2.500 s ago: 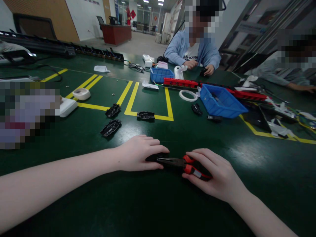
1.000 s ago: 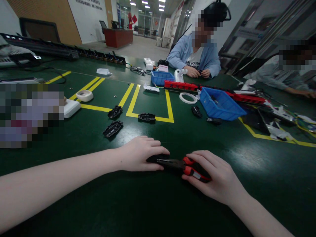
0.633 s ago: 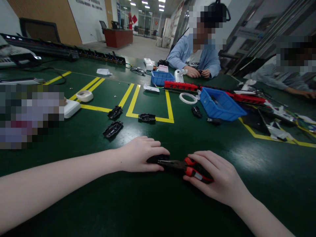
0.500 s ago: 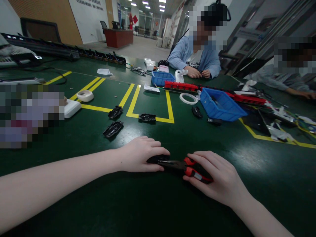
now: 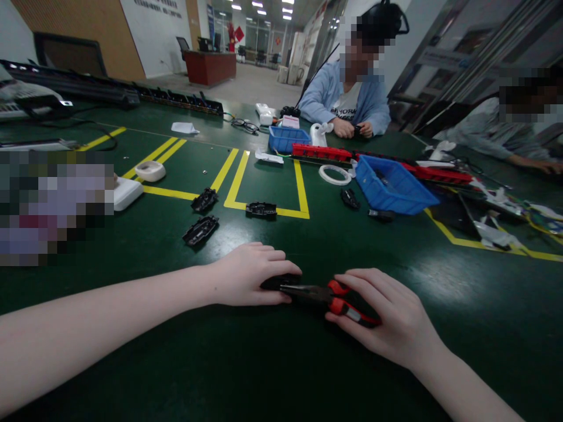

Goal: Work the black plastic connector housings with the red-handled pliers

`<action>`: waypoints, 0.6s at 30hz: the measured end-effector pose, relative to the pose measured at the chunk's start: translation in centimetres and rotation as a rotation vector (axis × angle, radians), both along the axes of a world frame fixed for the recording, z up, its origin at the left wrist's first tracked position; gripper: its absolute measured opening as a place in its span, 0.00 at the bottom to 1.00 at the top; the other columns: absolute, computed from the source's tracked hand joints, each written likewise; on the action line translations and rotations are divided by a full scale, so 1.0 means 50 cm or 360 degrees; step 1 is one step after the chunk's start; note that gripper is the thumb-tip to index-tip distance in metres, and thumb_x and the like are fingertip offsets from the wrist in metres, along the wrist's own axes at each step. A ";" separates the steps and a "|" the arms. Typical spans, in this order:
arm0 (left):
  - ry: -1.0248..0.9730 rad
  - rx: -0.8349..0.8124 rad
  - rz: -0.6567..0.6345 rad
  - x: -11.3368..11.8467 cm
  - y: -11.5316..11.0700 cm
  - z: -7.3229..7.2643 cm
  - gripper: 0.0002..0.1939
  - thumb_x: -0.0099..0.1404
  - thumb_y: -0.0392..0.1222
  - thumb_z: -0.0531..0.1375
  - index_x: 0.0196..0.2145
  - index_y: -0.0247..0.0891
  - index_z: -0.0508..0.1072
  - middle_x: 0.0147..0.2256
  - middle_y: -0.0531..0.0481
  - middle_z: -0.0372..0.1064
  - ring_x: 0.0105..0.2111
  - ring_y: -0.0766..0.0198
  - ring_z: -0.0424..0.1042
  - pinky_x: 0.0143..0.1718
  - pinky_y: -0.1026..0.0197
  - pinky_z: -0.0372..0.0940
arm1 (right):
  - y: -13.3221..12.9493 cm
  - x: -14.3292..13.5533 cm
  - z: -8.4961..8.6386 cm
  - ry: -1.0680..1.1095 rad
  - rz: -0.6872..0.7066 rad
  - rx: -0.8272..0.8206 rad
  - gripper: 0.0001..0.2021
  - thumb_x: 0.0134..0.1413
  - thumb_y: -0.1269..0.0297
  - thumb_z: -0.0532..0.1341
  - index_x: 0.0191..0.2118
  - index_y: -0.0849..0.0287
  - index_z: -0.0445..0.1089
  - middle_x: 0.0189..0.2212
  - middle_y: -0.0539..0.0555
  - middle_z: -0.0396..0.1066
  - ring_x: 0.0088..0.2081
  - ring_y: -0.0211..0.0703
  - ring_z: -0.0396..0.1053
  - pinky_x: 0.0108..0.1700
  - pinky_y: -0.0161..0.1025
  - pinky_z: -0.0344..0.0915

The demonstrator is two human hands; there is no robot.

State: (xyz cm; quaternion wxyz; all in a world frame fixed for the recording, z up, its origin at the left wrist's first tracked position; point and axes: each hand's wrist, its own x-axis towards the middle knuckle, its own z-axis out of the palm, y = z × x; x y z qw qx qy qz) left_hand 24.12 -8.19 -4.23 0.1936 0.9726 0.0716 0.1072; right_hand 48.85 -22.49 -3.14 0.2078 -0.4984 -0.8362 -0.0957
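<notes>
My left hand (image 5: 257,275) is closed around a black plastic part (image 5: 278,282) low over the green table, thumb and fingers on either side of it. Most of that part is hidden by the hand. In my right hand (image 5: 387,308) are needle-nose pliers (image 5: 328,293) with red and black handles. Their jaws point left and their tips meet the black part; whether they pinch anything there I cannot tell. Beyond my left hand lie black plastic housings, one at the left (image 5: 201,230), another behind it (image 5: 204,200) and a third on the yellow tape (image 5: 261,209).
A blue bin (image 5: 391,187) stands at right, with a black piece (image 5: 350,198) and a white tape ring (image 5: 335,174) beside it. A red strip (image 5: 323,152) runs behind. A white box (image 5: 126,193) sits at left. Across the table a person (image 5: 345,105) handles something small.
Both hands, the pliers and the black part hold nearly the same pose. The whole view has shifted very slightly.
</notes>
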 end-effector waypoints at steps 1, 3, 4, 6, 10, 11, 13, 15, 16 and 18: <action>-0.0001 0.0002 0.0005 0.000 0.000 0.000 0.20 0.68 0.49 0.61 0.54 0.40 0.67 0.41 0.50 0.71 0.39 0.59 0.71 0.38 0.58 0.62 | 0.000 0.000 0.000 -0.0006 0.0002 0.0000 0.20 0.55 0.55 0.65 0.48 0.64 0.68 0.40 0.62 0.74 0.39 0.48 0.73 0.37 0.43 0.73; -0.0001 0.0005 0.0013 0.000 -0.001 0.003 0.20 0.67 0.49 0.61 0.54 0.40 0.67 0.42 0.49 0.71 0.39 0.59 0.71 0.39 0.58 0.62 | 0.000 0.000 -0.001 -0.0016 0.0007 0.0012 0.20 0.55 0.55 0.65 0.48 0.64 0.68 0.40 0.62 0.74 0.39 0.48 0.73 0.37 0.42 0.73; 0.0004 0.0004 0.0018 0.000 -0.002 0.005 0.20 0.67 0.48 0.61 0.54 0.40 0.67 0.42 0.49 0.71 0.39 0.59 0.71 0.39 0.58 0.62 | 0.000 0.000 0.000 -0.0019 0.0007 0.0020 0.20 0.55 0.55 0.65 0.48 0.64 0.68 0.40 0.62 0.74 0.39 0.48 0.73 0.36 0.42 0.73; 0.0015 -0.0001 0.0021 0.000 -0.004 0.010 0.19 0.68 0.48 0.61 0.53 0.40 0.67 0.41 0.49 0.72 0.39 0.59 0.72 0.39 0.58 0.62 | 0.000 0.002 0.000 -0.0022 -0.0004 0.0036 0.20 0.55 0.55 0.65 0.49 0.64 0.68 0.40 0.62 0.74 0.39 0.48 0.73 0.36 0.42 0.72; 0.0008 -0.0008 0.0023 -0.001 -0.006 0.015 0.18 0.68 0.47 0.61 0.53 0.40 0.68 0.41 0.48 0.72 0.39 0.59 0.72 0.40 0.59 0.63 | 0.001 0.007 -0.001 -0.0029 -0.0061 0.0054 0.21 0.55 0.55 0.65 0.50 0.62 0.68 0.41 0.61 0.73 0.39 0.49 0.73 0.36 0.43 0.72; 0.0001 -0.0007 0.0024 -0.001 -0.006 0.015 0.18 0.68 0.47 0.60 0.53 0.40 0.68 0.41 0.49 0.72 0.39 0.59 0.72 0.40 0.58 0.63 | 0.000 0.008 -0.002 -0.0025 -0.0071 0.0048 0.21 0.55 0.55 0.65 0.50 0.62 0.68 0.41 0.61 0.73 0.39 0.49 0.73 0.36 0.44 0.72; -0.0006 -0.0006 0.0026 -0.002 -0.006 0.014 0.18 0.68 0.47 0.60 0.53 0.40 0.68 0.41 0.49 0.72 0.39 0.59 0.72 0.40 0.58 0.63 | 0.000 0.009 -0.004 -0.0003 -0.0079 0.0029 0.20 0.56 0.54 0.65 0.50 0.61 0.67 0.41 0.61 0.73 0.39 0.49 0.73 0.36 0.44 0.72; -0.0009 -0.0011 0.0021 -0.002 -0.006 0.012 0.18 0.68 0.48 0.60 0.53 0.40 0.68 0.41 0.49 0.71 0.39 0.59 0.72 0.40 0.58 0.63 | -0.001 0.008 -0.005 0.0028 -0.0077 0.0009 0.20 0.56 0.54 0.64 0.50 0.60 0.68 0.41 0.60 0.73 0.39 0.48 0.73 0.36 0.44 0.72; -0.0007 -0.0015 0.0017 -0.002 -0.006 0.012 0.18 0.68 0.48 0.60 0.53 0.40 0.68 0.41 0.49 0.71 0.39 0.59 0.72 0.39 0.58 0.63 | -0.001 0.007 -0.004 0.0035 -0.0076 0.0001 0.20 0.56 0.54 0.65 0.49 0.60 0.68 0.41 0.60 0.74 0.39 0.48 0.73 0.36 0.43 0.72; -0.0001 -0.0021 0.0017 -0.002 -0.005 0.011 0.18 0.68 0.48 0.60 0.53 0.40 0.67 0.41 0.49 0.71 0.39 0.59 0.72 0.39 0.58 0.63 | 0.000 0.005 -0.002 0.0034 -0.0074 0.0002 0.19 0.55 0.55 0.65 0.49 0.60 0.68 0.40 0.60 0.74 0.38 0.48 0.73 0.36 0.43 0.72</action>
